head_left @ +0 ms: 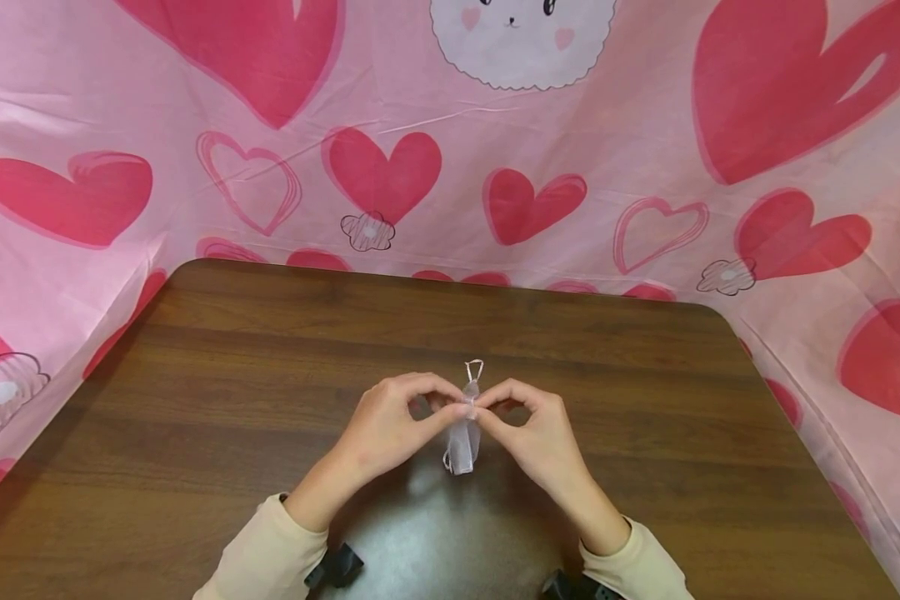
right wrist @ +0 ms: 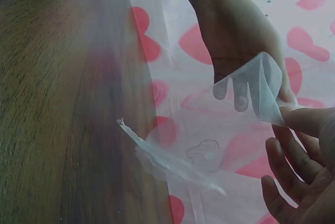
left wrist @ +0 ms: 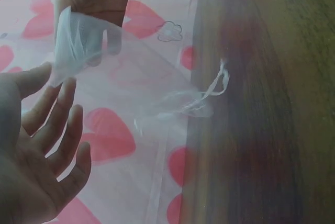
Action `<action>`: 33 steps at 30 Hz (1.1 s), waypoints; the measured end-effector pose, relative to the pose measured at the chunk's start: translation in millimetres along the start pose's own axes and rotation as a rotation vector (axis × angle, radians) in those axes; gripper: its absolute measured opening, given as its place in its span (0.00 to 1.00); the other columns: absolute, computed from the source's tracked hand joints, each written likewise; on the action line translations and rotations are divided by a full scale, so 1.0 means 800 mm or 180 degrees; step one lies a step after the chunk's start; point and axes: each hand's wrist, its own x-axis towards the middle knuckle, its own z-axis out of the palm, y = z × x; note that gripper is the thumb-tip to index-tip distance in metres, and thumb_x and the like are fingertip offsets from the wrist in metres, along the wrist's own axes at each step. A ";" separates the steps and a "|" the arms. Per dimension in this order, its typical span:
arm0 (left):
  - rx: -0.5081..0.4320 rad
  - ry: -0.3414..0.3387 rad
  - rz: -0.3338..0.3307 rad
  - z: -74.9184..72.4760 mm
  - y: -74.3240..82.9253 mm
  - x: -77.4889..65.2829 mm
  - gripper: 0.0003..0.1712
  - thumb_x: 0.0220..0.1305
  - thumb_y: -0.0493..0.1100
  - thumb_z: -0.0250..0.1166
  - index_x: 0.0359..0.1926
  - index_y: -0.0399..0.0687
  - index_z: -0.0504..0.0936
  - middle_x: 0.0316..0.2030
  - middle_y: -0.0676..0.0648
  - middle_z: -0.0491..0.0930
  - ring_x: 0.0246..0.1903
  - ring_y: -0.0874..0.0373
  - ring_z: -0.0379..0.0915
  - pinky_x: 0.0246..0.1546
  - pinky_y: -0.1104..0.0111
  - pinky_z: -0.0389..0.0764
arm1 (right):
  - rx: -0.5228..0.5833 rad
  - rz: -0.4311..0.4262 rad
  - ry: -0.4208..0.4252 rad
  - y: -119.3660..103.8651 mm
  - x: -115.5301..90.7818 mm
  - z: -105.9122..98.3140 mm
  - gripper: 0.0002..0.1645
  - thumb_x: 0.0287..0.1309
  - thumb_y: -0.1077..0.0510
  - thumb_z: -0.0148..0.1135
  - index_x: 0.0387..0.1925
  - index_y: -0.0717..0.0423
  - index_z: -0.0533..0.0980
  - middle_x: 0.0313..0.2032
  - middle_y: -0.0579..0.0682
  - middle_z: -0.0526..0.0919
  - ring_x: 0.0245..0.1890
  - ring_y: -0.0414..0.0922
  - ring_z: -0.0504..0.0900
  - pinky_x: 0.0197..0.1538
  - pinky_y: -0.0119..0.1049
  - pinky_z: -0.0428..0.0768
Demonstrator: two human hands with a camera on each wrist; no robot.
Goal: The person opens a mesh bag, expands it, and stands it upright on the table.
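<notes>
A sheer white drawstring pouch (head_left: 461, 450) hangs lengthwise between both hands above the table. Thumb and fingertips of my left hand (head_left: 390, 425) pinch its edge from one side. My right hand (head_left: 543, 425) pinches the same edge from the other, the fingertips almost meeting. In the left wrist view the pouch (left wrist: 78, 38) spreads out thin and see-through, with a white cord loop (left wrist: 217, 84) at its far end. Other fingers of the left hand (left wrist: 47, 156) fan loosely beneath. Through the mesh (right wrist: 269, 85), left fingers show in the right wrist view. Nothing can be made out inside it.
A dark brown wooden table (head_left: 270, 333) lies under the hands. Pink cloth (head_left: 450, 108) with red hearts surrounds its back and sides. Black devices (head_left: 337, 567) sit by the wrists, near the beige sleeves (head_left: 266, 550).
</notes>
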 end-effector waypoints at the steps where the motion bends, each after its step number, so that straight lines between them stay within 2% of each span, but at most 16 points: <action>1: -0.0015 0.0018 0.0027 0.000 0.000 0.000 0.06 0.60 0.54 0.72 0.37 0.64 0.88 0.30 0.69 0.80 0.31 0.70 0.75 0.35 0.63 0.78 | -0.0007 0.0000 0.0001 0.000 0.000 0.000 0.06 0.51 0.65 0.74 0.30 0.53 0.85 0.28 0.39 0.85 0.31 0.40 0.81 0.40 0.43 0.79; 6: 0.0047 0.0153 0.0148 0.000 -0.004 0.002 0.03 0.61 0.50 0.72 0.35 0.60 0.88 0.29 0.68 0.80 0.31 0.69 0.75 0.35 0.64 0.77 | -0.0006 -0.0148 0.0044 0.001 0.001 0.001 0.07 0.51 0.65 0.74 0.31 0.52 0.86 0.29 0.40 0.85 0.31 0.39 0.81 0.40 0.40 0.79; 11: 0.0136 0.0260 0.0058 -0.002 -0.001 0.002 0.03 0.58 0.46 0.74 0.33 0.59 0.87 0.27 0.66 0.79 0.30 0.63 0.78 0.35 0.60 0.78 | 0.0001 -0.0290 0.0066 0.003 0.002 0.000 0.07 0.52 0.67 0.74 0.33 0.53 0.86 0.30 0.42 0.86 0.32 0.39 0.82 0.40 0.34 0.79; 14: 0.0128 0.0304 0.0016 -0.002 -0.001 0.002 0.04 0.57 0.44 0.74 0.32 0.59 0.86 0.26 0.66 0.79 0.29 0.61 0.79 0.36 0.60 0.78 | 0.0023 -0.0282 0.0047 0.003 0.003 0.000 0.07 0.52 0.66 0.73 0.34 0.53 0.86 0.31 0.43 0.87 0.33 0.39 0.82 0.40 0.34 0.79; 23: 0.0073 0.0414 0.0025 -0.001 0.001 0.001 0.06 0.55 0.41 0.75 0.31 0.58 0.86 0.27 0.64 0.81 0.29 0.65 0.78 0.37 0.60 0.79 | 0.0091 -0.0179 -0.0108 0.001 0.000 -0.002 0.07 0.59 0.62 0.69 0.40 0.53 0.86 0.35 0.41 0.87 0.36 0.40 0.82 0.42 0.35 0.78; 28: 0.0036 0.0418 0.0097 0.001 0.003 -0.001 0.06 0.55 0.42 0.76 0.30 0.57 0.85 0.27 0.64 0.81 0.28 0.63 0.78 0.36 0.63 0.78 | 0.0072 -0.0242 -0.0161 0.002 0.000 0.000 0.06 0.58 0.62 0.71 0.38 0.53 0.87 0.35 0.41 0.86 0.35 0.40 0.82 0.40 0.35 0.79; 33: 0.0113 0.0450 0.0169 0.002 0.004 -0.002 0.06 0.55 0.42 0.76 0.30 0.58 0.85 0.28 0.64 0.82 0.28 0.65 0.77 0.33 0.63 0.78 | 0.0035 -0.0267 -0.0056 0.002 0.000 0.001 0.04 0.54 0.63 0.73 0.33 0.54 0.87 0.32 0.42 0.86 0.34 0.40 0.82 0.38 0.39 0.80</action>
